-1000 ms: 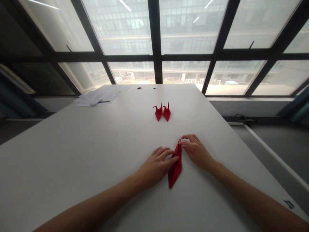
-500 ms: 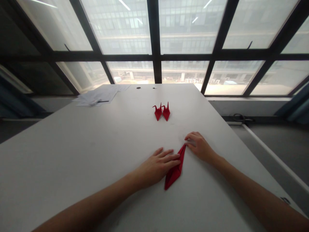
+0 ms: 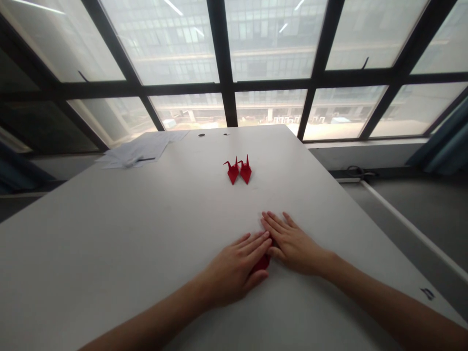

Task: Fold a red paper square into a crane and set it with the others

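A folded piece of red origami paper lies on the white table, mostly hidden under both hands. My left hand rests flat across its left side, fingers stretched out. From the right, my right hand lies flat over its far end, with the thumb against the paper near the left fingertips. Beyond the hands stand two red paper cranes, the left crane and the right crane, side by side and close together.
White paper sheets with a dark pen lie at the table's far left. The white table reaches to large windows. A dark mark or small object sits near the right edge. Cables lie beyond that edge.
My right hand has gone from pinching the paper's far tip to lying flat over it. My left hand has shifted nearer and covers more of the paper. The view has turned slightly right.
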`<state>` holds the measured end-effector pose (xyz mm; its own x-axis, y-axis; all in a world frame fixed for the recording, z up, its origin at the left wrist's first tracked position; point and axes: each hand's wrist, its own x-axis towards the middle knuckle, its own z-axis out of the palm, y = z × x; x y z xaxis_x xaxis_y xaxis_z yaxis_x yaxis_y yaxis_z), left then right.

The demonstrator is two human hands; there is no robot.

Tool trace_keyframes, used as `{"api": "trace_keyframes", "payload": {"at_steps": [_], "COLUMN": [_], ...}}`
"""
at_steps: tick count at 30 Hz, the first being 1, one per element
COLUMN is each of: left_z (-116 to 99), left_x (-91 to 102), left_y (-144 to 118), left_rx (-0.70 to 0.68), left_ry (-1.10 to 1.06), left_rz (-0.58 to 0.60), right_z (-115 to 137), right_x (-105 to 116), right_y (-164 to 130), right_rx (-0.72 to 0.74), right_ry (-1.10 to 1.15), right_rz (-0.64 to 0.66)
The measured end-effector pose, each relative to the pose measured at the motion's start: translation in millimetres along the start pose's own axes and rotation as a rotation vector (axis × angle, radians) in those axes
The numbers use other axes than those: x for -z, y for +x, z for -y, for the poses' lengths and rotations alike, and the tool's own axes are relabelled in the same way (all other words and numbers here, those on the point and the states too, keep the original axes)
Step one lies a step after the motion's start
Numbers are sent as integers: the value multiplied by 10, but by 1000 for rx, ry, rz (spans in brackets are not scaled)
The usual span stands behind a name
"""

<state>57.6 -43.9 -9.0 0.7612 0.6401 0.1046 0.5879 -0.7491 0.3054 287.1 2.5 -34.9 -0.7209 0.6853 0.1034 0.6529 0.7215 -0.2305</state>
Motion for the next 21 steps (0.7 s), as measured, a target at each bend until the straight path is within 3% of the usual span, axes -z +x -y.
{"api": "trace_keyframes", "payload": {"at_steps": [6,10,13,15,18,21], "left_z": [-2,9,2,-4,-9,-10], "left_x": [-79,-64,-58,-64,-81,-89], "left_y": [-30,-28,-26,-23,-20,-24], "left_rx": [-26,-31,-29,-29,-31,-33], "left_ry": [40,71,94,98,100,102], "left_rz": [78,103,119,118,98,81], "right_z": [-174,-373,-385,-301,-155,-143], "right_x": [24,33,47,56,43,-1], "right_y": [-8,28,55,53,30,20], "right_rx": [65,-133,-244,-170,45,11], "right_ry": [21,-40,-68,-44,12,-4], "right_rz": [-59,-117,-179,-192,-105,-68]}}
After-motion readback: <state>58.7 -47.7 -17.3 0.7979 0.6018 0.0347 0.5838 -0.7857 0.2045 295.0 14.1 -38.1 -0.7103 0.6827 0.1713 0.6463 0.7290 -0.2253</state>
